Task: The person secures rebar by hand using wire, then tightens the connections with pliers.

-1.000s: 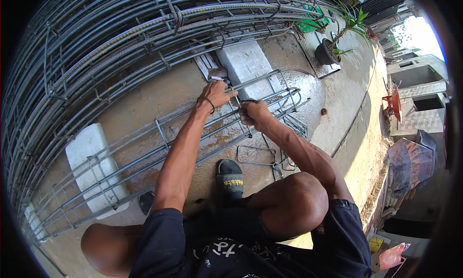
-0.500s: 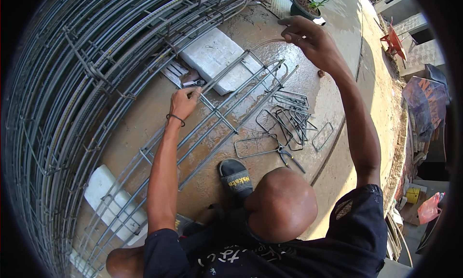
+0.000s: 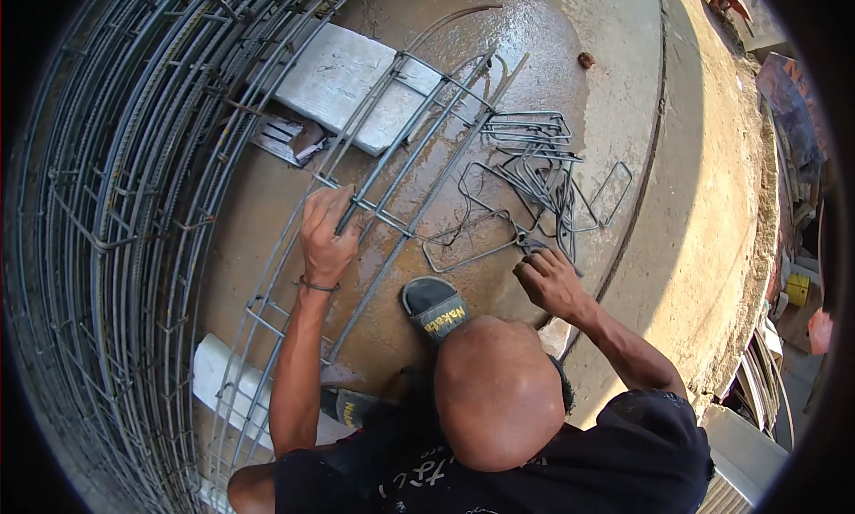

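- Sandal (image 3: pixel 430 302): one, dark, on the wet floor (image 3: pixel 614 77), between the two hands; a second lies partly covered, nearer.
- Near block (image 3: pixel 212 364): white, lying under the cage toward the floor's near left.
- Right hand (image 3: pixel 554 282): lowered to the pliers; half a second ago it was raised, beyond the cage's end. Fingers curled over the handles; whether fully closed, cannot tell.
- Pliers (image 3: pixel 524 240): on the floor, head pointing away from the person, just beside the nearest stirrup.
- Left hand (image 3: pixel 328 236): on the cage, as before; fingers wrapped round a bar, just beside a cross tie. By judgement, it alone now steadies the cage, the right being at the tool.
- Cage (image 3: pixel 383 216): long steel bars with cross ties, slanting from the near block past the far block's right corner.
- Stirrups (image 3: pixel 545 177): loose bent hoops, heaped right of the cage, short of the groove toward the floor's right edge.
- Far block (image 3: pixel 329 69): white, under the cage's far part.
- Steel stack (image 3: pixel 116 202): many bars, along the floor's left side.
- Lump (image 3: pixel 585 60): brown, alone, beyond the stirrups.
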The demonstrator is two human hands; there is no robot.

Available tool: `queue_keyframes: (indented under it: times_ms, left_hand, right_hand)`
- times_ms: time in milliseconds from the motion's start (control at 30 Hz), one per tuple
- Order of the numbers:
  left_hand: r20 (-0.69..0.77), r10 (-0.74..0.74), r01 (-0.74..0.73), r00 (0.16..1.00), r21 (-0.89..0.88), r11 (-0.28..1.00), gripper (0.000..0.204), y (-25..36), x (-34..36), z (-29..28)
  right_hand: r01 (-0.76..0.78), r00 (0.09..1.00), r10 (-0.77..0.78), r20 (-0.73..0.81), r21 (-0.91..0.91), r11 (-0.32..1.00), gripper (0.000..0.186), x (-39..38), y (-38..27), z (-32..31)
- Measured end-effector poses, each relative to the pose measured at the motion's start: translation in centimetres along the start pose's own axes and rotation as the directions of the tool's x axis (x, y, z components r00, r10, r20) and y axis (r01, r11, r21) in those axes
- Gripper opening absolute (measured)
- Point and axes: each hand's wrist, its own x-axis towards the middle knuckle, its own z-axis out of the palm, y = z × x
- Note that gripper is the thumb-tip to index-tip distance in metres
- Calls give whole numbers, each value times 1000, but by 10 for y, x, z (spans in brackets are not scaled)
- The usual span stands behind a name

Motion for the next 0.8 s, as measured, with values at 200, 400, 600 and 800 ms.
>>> queue_keyframes:
  times_ms: [200,400,600,800]
  left_hand:
    - [-115,-4,-1,993,-44,999,22,-4,4,13]
    - [364,-268,388,892,-311,868,6,-23,42,-2]
    - [782,-136,459,609,-206,864,12,-42,89,-18]
    - [661,-148,428,736,-285,858,19,-30,81,-12]
  right_hand:
    - [-441,861,461,216,-136,887,52,-68,47,41]
    - [-332,912,342,229,-79,940,52,-95,94,67]
    - [-305,908,303,288,-39,951,34,-68,78,47]
    - [-335,884,385,266,-215,917,15,-81,79,23]
